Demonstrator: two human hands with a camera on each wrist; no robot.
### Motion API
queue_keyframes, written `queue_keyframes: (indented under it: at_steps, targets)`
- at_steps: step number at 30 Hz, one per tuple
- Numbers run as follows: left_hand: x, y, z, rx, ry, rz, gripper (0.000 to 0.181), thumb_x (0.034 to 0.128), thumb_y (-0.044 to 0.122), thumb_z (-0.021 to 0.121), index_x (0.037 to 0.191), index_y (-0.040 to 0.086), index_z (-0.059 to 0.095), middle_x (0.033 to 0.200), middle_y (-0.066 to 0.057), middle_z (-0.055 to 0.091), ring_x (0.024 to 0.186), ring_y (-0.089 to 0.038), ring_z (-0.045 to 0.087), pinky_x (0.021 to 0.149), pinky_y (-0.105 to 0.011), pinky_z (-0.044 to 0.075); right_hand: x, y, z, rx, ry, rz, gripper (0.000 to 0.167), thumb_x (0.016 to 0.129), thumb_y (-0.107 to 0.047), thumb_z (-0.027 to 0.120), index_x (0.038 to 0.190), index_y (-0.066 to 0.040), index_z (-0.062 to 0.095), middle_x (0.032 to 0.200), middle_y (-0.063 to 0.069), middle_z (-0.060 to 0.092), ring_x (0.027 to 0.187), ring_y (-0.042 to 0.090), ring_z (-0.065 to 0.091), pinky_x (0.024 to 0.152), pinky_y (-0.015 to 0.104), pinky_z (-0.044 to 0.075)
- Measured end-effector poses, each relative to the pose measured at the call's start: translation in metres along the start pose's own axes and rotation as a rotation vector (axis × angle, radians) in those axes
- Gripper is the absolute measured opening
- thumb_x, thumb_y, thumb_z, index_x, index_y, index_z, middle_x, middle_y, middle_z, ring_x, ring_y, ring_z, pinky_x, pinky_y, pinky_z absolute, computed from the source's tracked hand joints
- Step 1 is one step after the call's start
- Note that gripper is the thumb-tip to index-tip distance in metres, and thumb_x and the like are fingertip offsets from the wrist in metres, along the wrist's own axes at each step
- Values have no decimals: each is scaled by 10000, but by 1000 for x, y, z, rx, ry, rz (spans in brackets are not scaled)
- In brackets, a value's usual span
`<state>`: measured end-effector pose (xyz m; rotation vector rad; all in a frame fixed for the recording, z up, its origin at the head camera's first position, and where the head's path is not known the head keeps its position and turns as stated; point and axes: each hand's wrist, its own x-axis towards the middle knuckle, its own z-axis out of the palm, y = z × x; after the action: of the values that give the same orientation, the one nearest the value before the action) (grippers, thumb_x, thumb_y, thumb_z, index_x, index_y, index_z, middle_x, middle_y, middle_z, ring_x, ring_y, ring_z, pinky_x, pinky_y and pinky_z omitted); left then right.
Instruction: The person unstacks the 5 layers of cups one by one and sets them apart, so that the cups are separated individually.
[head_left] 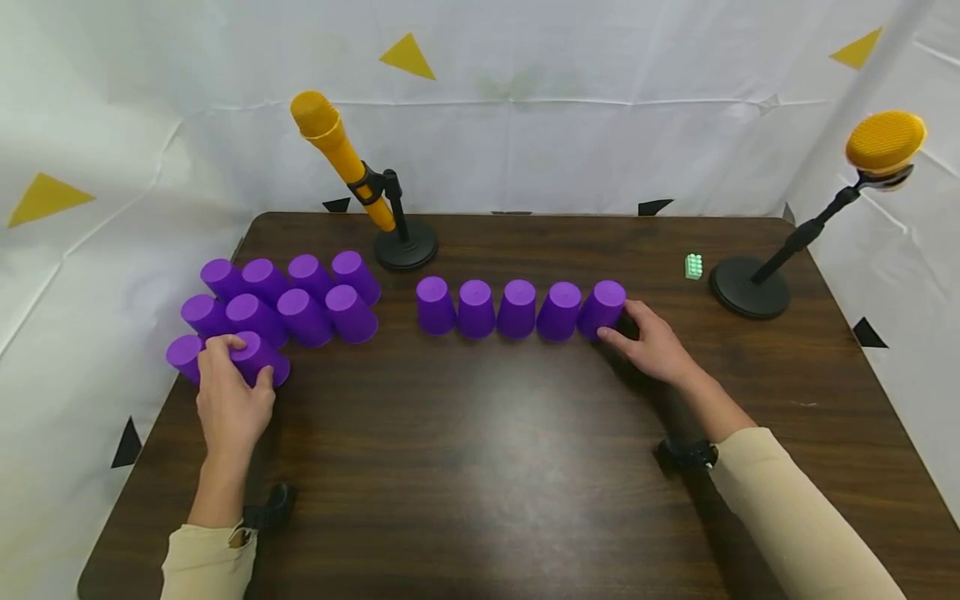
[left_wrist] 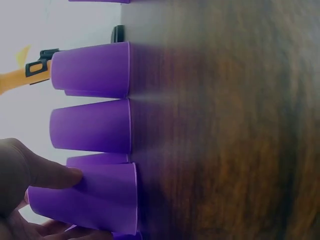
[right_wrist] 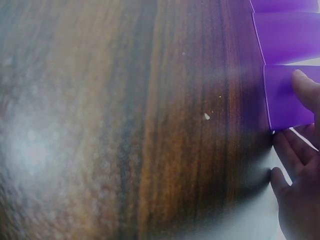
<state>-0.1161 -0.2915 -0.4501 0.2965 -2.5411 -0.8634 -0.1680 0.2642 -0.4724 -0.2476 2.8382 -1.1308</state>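
My left hand [head_left: 232, 407] grips an upside-down purple cup [head_left: 258, 357] at the front of a staggered cluster on the left. In the left wrist view, the thumb of the hand [left_wrist: 30, 175] presses the side of that cup [left_wrist: 95, 200], fingers around its far side. Five more upside-down cups stand in a row at mid-table. At its right end, my right hand [head_left: 660, 348] holds the last cup [head_left: 602, 307] between thumb and fingers. The right wrist view shows this hand [right_wrist: 302, 185] with its thumb on the cup [right_wrist: 282, 97] and fingers beside it.
Behind the cups, a yellow microphone [head_left: 341, 150] leans on a black stand [head_left: 405, 247]. Another yellow microphone [head_left: 885, 142] rises from a round base [head_left: 748, 289] at the right. A small green block [head_left: 693, 267] lies left of that base on the brown table [head_left: 480, 500].
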Motion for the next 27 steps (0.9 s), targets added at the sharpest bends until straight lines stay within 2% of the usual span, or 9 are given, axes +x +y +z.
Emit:
queue_keyframes:
  at_steps: [10,14,18,22,25,27]
  targets:
    - [2,-3,0,3,-1,-20,485,819,-23,703,1212,11,422,1183,-260,459,1106,-481,480,866,-672,355,1,3,1,-2,6,-8,589,947,-320,659,1384,21,458,1330,257,511,1293,428,434,1082,593,280]
    - [2,-1,-4,13,12,-18,482,819,-11,704,1211,8,424,1170,-258,451,1096,-478,480,874,-652,368,1,2,1,-5,7,-6,590,947,-320,659,1383,22,458,1335,259,509,1295,429,432,1082,591,281]
    - [1,10,-13,25,54,8,480,818,-1,700,1211,0,424,1163,-253,441,1070,-474,482,850,-651,374,0,1,0,-2,0,0,596,949,-321,657,1391,23,451,1344,261,502,1305,430,422,1085,593,274]
    - [1,29,-20,41,125,49,433,840,53,681,1200,23,442,1179,-228,443,1035,-460,499,776,-661,395,0,1,-1,-1,-2,0,593,950,-322,655,1390,19,451,1339,259,504,1303,428,424,1086,593,274]
    - [2,45,-18,24,179,114,380,844,88,678,1161,39,475,1223,-187,472,1074,-414,518,728,-645,421,1,2,-1,1,-5,3,593,951,-327,653,1392,14,451,1341,255,504,1305,425,424,1086,594,273]
    - [1,57,-13,-11,190,185,356,837,81,682,1136,31,495,1251,-163,495,1120,-370,521,743,-604,442,1,2,-1,1,-9,6,597,951,-332,651,1395,12,449,1346,255,501,1308,425,420,1087,594,272]
